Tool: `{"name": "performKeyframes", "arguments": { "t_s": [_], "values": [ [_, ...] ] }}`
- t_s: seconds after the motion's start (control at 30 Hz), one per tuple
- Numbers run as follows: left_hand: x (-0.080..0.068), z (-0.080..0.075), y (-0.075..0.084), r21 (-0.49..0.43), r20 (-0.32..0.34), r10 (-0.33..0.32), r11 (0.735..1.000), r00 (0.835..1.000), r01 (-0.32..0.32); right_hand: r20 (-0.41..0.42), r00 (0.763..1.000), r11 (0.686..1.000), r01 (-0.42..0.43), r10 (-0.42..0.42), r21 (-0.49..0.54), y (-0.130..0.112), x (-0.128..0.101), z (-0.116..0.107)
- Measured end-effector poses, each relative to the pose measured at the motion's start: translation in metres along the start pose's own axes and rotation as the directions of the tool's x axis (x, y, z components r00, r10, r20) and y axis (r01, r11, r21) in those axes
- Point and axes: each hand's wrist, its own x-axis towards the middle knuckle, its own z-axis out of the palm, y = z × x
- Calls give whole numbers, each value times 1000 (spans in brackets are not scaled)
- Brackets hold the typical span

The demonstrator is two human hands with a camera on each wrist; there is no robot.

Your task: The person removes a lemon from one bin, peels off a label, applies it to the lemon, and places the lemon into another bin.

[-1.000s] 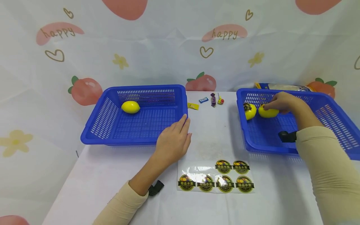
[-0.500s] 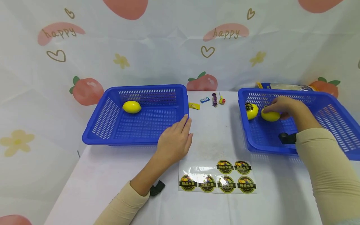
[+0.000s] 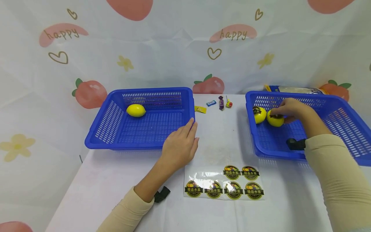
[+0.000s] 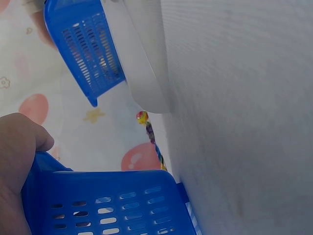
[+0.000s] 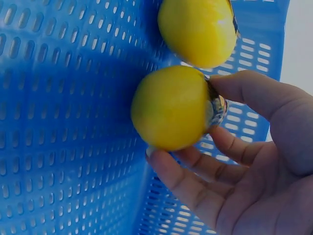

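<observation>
My right hand (image 3: 292, 109) reaches into the right blue basket (image 3: 278, 155) and holds a yellow lemon (image 3: 275, 121) near its left wall. A dark round sticker (image 5: 216, 110) lies on that lemon, under my thumb and fingers in the right wrist view. Right beside it is another lemon (image 3: 260, 116), also carrying a dark sticker. Across the table, the fingers of my left hand (image 3: 178, 146) lie stretched over the rim at the near right corner of the left blue basket (image 3: 130, 146). One lemon (image 3: 135, 110) with no visible sticker sits toward the back of that basket.
A clear sheet (image 3: 200, 175) with several round fruit stickers lies in front, between the baskets. Behind it are a yellow packet (image 3: 200, 109), a blue sweet (image 3: 211, 103), a purple sweet (image 3: 221, 103) and a lollipop (image 3: 229, 104). A bag (image 3: 298, 90) lies behind the right basket.
The lemon in my right hand has been turned, bringing its dark sticker into view on top, and has shifted slightly toward the other lemon. My left hand stays on the basket rim.
</observation>
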Motion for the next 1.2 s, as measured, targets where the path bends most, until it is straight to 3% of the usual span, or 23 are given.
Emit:
{"name": "performKeyframes", "arguments": {
  "t_s": [0.33, 0.57, 0.7, 0.8, 0.93, 1.03, 1.1, 1.2],
  "values": [
    [1, -1, 0, -1, 14, -7, 1000, 1000, 7, 14, 999, 999, 39, -39, 10, 0, 2, 0],
    [1, -1, -1, -6, 36, -11, 1000, 999, 11, 32, 999, 999, 15, -14, -41, -1, -3, -3],
    [1, -4, -2, -27, 76, -40, 999, 996, 42, 17, 998, 994, 54, -53, -96, -11, -12, -3],
    [2, -9, -1, -94, 148, -76, 992, 986, 90, -3, 994, 980, 111, -113, -163, -23, -24, -2],
    [6, -21, -3, -259, 286, -101, 949, 953, 179, -11, 972, 929, 222, -236, -297, -39, -50, 6],
    [14, -37, -13, -336, 409, -101, 907, 907, 253, -11, 939, 864, 311, -343, -397, -50, -73, 18],
    [21, -53, -25, -311, 485, -99, 909, 869, 277, -19, 919, 828, 346, -394, -442, -56, -90, 29],
    [34, -79, -47, -221, 555, -101, 939, 825, 264, -31, 900, 807, 374, -434, -457, -60, -112, 49]
  ]
}}
